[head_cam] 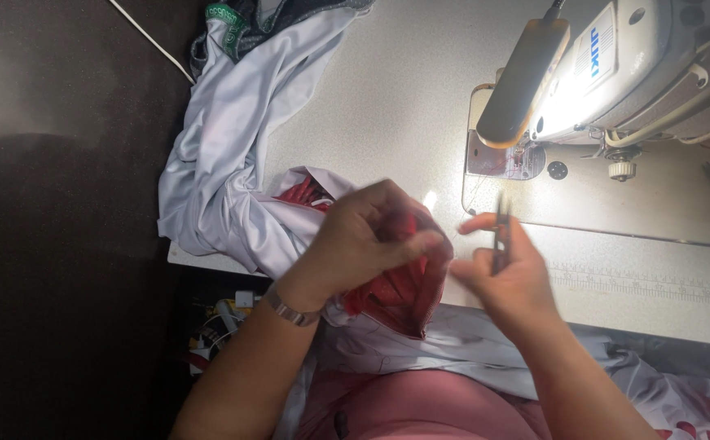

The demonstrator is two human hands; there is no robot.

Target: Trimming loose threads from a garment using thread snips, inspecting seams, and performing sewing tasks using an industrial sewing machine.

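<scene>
Soft, limp red fabric (400,289) is bunching in the left hand (367,236), best pinched at its hem; right hand (505,277) is gripping what look like thread snips (500,232).

Hard light from the small lamp under the grey sewing machine head (615,73); I see it blow out the machine's face and glare on the speckled white table (387,106) around the needle. Left third of the frame drops to near-black past the table's left edge. My left hand (367,240) and right hand (505,273) are motion-blurred, fingertips smeared. White fabric (224,155) stays fairly sharp, with soft fold shadows.
</scene>
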